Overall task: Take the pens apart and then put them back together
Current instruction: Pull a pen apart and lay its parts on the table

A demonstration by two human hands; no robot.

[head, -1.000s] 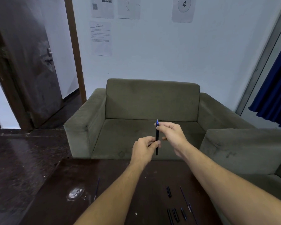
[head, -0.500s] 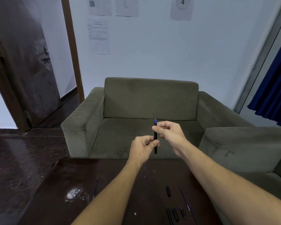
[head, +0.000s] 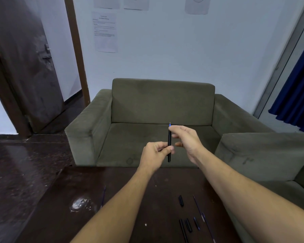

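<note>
I hold a black pen (head: 169, 137) upright above the far edge of the dark table (head: 130, 179); its blue tip points up. My left hand (head: 154, 152) pinches the pen's lower half between thumb and fingers. My right hand (head: 189, 140) is beside the upper half with its fingers loosely spread. Its index fingertip touches the blue tip and its thumb is clear of the barrel. Loose pen parts lie on the table at the near right: a short black cap (head: 180, 201), a thin blue refill (head: 197, 206) and several black pieces (head: 188, 225).
Another thin refill (head: 103, 196) lies on the table's left side near a shiny smudge (head: 81, 203). A green armchair (head: 162, 106) stands just beyond the table and a second sofa (head: 270, 155) is at the right. A dark door (head: 25, 67) is at the left.
My right hand has loosened from pinching the pen's top to spread fingers, with the thumb away from the barrel. The left hand keeps its grip. The camera tilted slightly down.
</note>
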